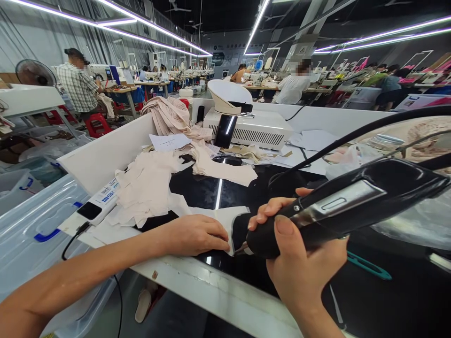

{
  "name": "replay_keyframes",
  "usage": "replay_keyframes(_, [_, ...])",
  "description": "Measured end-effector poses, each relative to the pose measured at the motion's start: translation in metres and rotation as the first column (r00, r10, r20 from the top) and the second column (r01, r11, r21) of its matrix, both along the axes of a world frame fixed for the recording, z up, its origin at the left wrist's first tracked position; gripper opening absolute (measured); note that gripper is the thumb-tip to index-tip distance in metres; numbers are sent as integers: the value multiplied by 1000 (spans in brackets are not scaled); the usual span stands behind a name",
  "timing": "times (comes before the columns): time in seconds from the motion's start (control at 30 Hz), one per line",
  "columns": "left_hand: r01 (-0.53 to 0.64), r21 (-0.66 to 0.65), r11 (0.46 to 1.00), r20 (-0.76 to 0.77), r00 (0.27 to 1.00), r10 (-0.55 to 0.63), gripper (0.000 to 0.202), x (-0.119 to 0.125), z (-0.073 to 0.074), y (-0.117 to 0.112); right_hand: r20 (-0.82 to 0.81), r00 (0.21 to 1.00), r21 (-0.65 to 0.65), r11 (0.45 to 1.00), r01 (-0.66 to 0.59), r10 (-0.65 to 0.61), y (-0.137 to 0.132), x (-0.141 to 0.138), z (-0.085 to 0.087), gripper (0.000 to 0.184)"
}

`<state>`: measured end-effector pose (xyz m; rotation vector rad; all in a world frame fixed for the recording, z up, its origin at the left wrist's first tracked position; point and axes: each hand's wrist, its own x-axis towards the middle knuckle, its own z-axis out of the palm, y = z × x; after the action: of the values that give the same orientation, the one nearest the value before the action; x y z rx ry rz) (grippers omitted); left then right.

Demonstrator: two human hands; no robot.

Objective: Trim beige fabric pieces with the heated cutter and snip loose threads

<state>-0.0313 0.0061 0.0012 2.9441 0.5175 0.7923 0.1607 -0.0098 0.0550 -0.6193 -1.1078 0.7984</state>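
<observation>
My right hand [303, 267] is wrapped around a black corded hand-held tool [338, 206] with a silver plate on its side. Its narrow metal tip [244, 249] meets the lower corner of a pale fabric piece [225, 217] edged with a grey-white strip. From the left, my left hand [197, 235] holds that same piece against the glossy black tabletop, fingers together and bent at its edge, close to the tip. The left thumb is hidden. A heap of cut beige fabric pieces [144, 183] lies just beyond my left forearm.
A phone [225, 131] leans on a white vented box [252, 129]. Folded beige cloth [167, 115] is piled at the back left. On the right lie a teal flat tool [369, 266], tweezers [336, 303] and plastic bags. A power bank [97, 204] sits by the left edge. Other people work beyond.
</observation>
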Motion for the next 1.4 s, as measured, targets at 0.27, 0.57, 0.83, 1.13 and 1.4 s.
replay_keyframes(0.27, [-1, -29, 1000, -16, 1000, 1, 28, -1, -2, 1, -41, 999, -5, 1000, 28, -28, 0, -1, 5, 46])
replay_keyframes(0.57, [-5, -5, 1000, 5, 1000, 5, 29, -1, -3, 1, -33, 999, -31, 999, 19, -20, 3, 0, 0, 47])
replay_keyframes(0.83, [-20, -11, 1000, -16, 1000, 20, 31, -1, -6, 1, -5, 999, -41, 998, 48, -49, 1, -3, 2, 43])
replay_keyframes(1.13, [-18, -10, 1000, -13, 1000, 18, 29, 0, -3, -1, -37, 999, -35, 999, 24, -26, 2, -5, 2, 42])
replay_keyframes(1.4, [-23, -13, 1000, -17, 1000, 23, 29, -1, -5, 1, -17, 999, -22, 999, 31, -32, 2, -6, 1, 41])
